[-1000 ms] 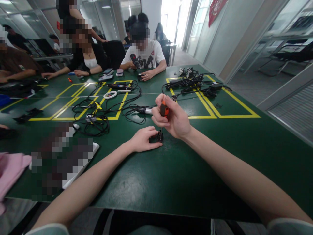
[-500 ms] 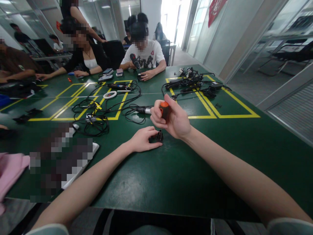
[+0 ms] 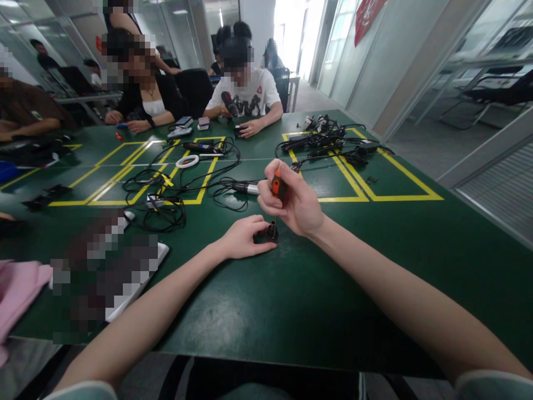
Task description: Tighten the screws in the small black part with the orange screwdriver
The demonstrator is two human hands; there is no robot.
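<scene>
My right hand (image 3: 293, 200) is closed around the black and orange handle of a screwdriver (image 3: 278, 186), raised above the table. Its thin shaft points down at a small dark round part (image 3: 272, 231) with a short upright post. Whether the tip touches a screw there is too small to tell. My left hand (image 3: 246, 238) rests on the green table (image 3: 250, 311) and grips this part between thumb and fingers, holding it against the tabletop.
Black cables (image 3: 166, 216) lie tangled left of my hands; another cable pile (image 3: 325, 141) sits at the back right. A white ring (image 3: 187, 161) lies inside yellow tape outlines. Across the table a person in white (image 3: 266, 89) holds a power tool (image 3: 229, 104). Pink cloth (image 3: 20, 294) lies at left.
The screwdriver handle has turned and tilted slightly in my right hand. My left hand stays on the round part. A co-worker at the far left has drawn an arm back.
</scene>
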